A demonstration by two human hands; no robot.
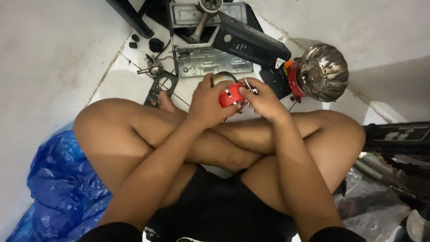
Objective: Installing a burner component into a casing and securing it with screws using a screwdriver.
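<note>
Two hands meet on one small red part [231, 96], a rounded plastic-looking piece with little pale marks on its face, held above the crossed legs of a person sitting on the floor. It lies directly between the hands, its longer side running roughly left to right from one palm to the other, so neither hand is clearly the nearer; both are touching it. The left hand [207, 101] wraps around its left end with fingers curled closed on it, and the right hand [264, 99] pinches its right end, thumb pressed to the top edge. A thin bent wire [247, 83] and some darker bits stick out from the part by the right fingers; what they join to is hidden. Just beyond the hands, farther away on the pale floor, lies a grey metal chassis plate [210, 60] with a black ribbed housing [250, 42] angled across it. To the far right stands a shiny domed metal reflector [323, 71] on a red collar. To the far left, near one foot, rests a black clamp-type meter [160, 88], with small black knobs past it. Crumpled blue plastic sheet [62, 188] lies near on the left, and dark metal pieces with clear wrapping sit near on the right.
</note>
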